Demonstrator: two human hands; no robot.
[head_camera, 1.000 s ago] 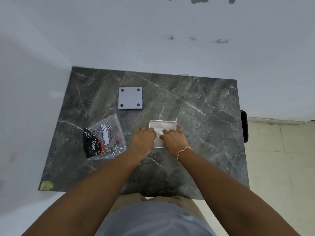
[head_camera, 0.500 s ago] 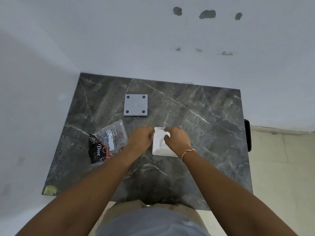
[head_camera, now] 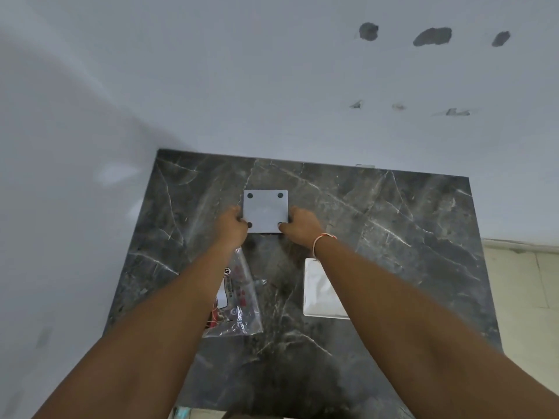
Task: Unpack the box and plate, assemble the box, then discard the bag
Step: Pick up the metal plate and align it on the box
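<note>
Left fingers [head_camera: 242, 220]: closed on the left edge of the plate [head_camera: 265, 210], near its near corner.
Right fingers [head_camera: 284, 227]: closed on the plate's right edge, thumb on its near right corner.
Plate: grey square, four dark dots, between both hands at the far desk [head_camera: 393, 231].
Box [head_camera: 317, 293]: white, nearer, under the right forearm.
Bag [head_camera: 239, 300]: clear, nearer, under the left forearm.
</note>
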